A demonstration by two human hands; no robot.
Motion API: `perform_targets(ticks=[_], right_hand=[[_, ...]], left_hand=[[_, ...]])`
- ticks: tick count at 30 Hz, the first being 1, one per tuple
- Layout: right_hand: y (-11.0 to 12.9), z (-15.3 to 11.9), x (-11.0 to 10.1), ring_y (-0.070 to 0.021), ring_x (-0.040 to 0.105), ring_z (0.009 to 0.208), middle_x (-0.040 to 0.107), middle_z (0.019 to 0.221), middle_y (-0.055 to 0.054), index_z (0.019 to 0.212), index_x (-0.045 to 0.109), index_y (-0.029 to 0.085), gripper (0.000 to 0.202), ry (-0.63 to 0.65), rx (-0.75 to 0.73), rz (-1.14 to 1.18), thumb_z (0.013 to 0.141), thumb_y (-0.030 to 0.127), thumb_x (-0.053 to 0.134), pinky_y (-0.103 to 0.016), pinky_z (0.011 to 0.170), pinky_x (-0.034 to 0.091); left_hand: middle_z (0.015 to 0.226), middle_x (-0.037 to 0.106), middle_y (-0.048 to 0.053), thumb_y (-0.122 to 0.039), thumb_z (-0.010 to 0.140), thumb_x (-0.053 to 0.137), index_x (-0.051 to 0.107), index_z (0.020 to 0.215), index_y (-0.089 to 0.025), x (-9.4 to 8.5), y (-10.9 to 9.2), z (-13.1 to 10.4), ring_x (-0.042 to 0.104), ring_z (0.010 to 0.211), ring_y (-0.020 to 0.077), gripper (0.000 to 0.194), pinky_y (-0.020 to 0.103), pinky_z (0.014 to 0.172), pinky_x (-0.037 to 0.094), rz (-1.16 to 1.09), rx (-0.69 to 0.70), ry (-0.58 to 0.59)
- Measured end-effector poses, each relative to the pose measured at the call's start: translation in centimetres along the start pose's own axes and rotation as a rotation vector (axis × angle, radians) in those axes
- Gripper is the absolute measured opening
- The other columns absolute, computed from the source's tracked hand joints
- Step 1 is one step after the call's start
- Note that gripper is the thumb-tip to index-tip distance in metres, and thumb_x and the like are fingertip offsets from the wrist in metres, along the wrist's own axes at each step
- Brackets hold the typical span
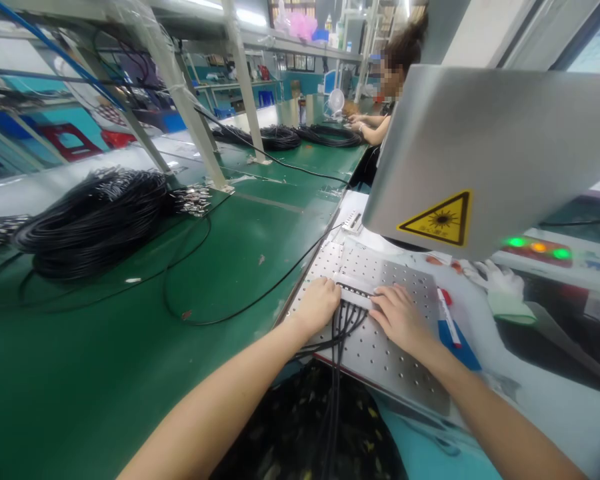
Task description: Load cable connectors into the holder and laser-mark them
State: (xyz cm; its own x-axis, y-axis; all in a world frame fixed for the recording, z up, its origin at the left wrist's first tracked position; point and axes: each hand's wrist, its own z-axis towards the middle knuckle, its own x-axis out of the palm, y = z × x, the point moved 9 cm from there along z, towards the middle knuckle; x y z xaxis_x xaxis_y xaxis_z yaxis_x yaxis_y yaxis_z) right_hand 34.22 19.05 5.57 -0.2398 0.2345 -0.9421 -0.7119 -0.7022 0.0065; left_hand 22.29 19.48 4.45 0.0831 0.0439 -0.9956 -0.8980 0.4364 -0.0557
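A slim silvery fixture bar (355, 298) lies on a perforated metal plate (395, 353), with a row of small cable ends set along it. Several black cables (341, 333) run from its near side toward me and down over the plate's edge. My left hand (323, 303) is closed at the bar's left end, its fingertips curled and partly hidden. At the right end, my right hand (399, 313) grips the bar between thumb and fingers. Overhead to the right hangs a grey machine cover (480, 147) with a yellow laser warning sign (443, 220).
Coiled black cables (95, 223) lie on the green table (240, 280), with a loose cable looping toward the plate. On the right are a marker (449, 319), a white glove (503, 290) and a panel with lit buttons (540, 249). Another person (380, 127) sits farther back.
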Motion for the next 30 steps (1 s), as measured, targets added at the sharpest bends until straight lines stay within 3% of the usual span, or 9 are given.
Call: perform_targets(ticks=[6, 14, 20, 23, 25, 30], right_hand=[[-2.0, -1.5, -0.7, -0.026, 0.046, 0.106, 0.057, 0.103, -0.007, 0.091, 0.06, 0.018, 0.013, -0.037, 0.005, 0.033, 0.085, 0.027, 0.051, -0.048, 0.097, 0.031], [-2.2, -1.8, -0.3, -0.0252, 0.048, 0.102, 0.057, 0.101, -0.008, 0.09, 0.06, 0.019, 0.014, -0.074, 0.08, 0.05, 0.084, 0.027, 0.05, -0.045, 0.091, 0.037], [-2.4, -3.8, -2.0, -0.0243, 0.05, 0.103, 0.056, 0.106, -0.008, 0.1, 0.059, 0.021, 0.019, -0.178, 0.213, 0.057, 0.083, 0.026, 0.05, -0.043, 0.089, 0.043], [-4.4, -7.1, -3.3, -0.0226, 0.052, 0.103, 0.055, 0.106, -0.008, 0.101, 0.058, 0.023, 0.021, -0.311, 0.314, 0.042, 0.084, 0.024, 0.046, -0.04, 0.088, 0.045], [-6.2, -9.9, -4.1, -0.0224, 0.053, 0.103, 0.055, 0.107, -0.008, 0.101, 0.058, 0.023, 0.021, -0.422, 0.393, 0.017, 0.085, 0.025, 0.044, -0.04, 0.087, 0.046], [-9.3, -14.7, -4.1, -0.0228, 0.055, 0.1, 0.055, 0.105, -0.009, 0.1, 0.06, 0.022, 0.023, -0.612, 0.548, 0.003, 0.086, 0.03, 0.043, -0.042, 0.085, 0.048]], left_hand=[[0.086, 0.055, 0.009, -0.01, 0.086, 0.041, 0.054, 0.089, -0.011, 0.3, -1.9, 0.8, 0.05, 0.085, 0.0228, 0.013, 0.034, 0.074, 0.043, 0.063, 0.051, -0.013], [0.092, 0.055, 0.008, -0.012, 0.086, 0.041, 0.053, 0.092, -0.015, 0.4, -1.2, 0.6, 0.051, 0.089, 0.0221, 0.013, 0.033, 0.076, 0.043, 0.041, -0.037, -0.015], [0.095, 0.059, 0.01, -0.016, 0.085, 0.046, 0.052, 0.109, -0.015, -2.4, -0.5, -0.1, 0.055, 0.091, 0.0246, 0.026, 0.037, 0.077, 0.045, 0.022, -0.085, -0.095], [0.105, 0.06, 0.008, -0.02, 0.083, 0.049, 0.049, 0.119, -0.02, -3.8, 1.8, -2.6, 0.054, 0.099, 0.0241, 0.036, 0.036, 0.083, 0.045, -0.093, -0.118, -0.103], [0.109, 0.06, 0.007, -0.024, 0.083, 0.047, 0.052, 0.117, -0.022, -3.8, 4.5, -5.3, 0.056, 0.099, 0.0223, 0.034, 0.034, 0.083, 0.047, -0.227, -0.155, -0.096], [0.096, 0.068, 0.0, -0.047, 0.079, 0.048, 0.066, 0.097, -0.026, -0.4, 11.8, -13.0, 0.063, 0.088, 0.0195, 0.032, 0.025, 0.08, 0.051, -0.607, -0.292, -0.134]])
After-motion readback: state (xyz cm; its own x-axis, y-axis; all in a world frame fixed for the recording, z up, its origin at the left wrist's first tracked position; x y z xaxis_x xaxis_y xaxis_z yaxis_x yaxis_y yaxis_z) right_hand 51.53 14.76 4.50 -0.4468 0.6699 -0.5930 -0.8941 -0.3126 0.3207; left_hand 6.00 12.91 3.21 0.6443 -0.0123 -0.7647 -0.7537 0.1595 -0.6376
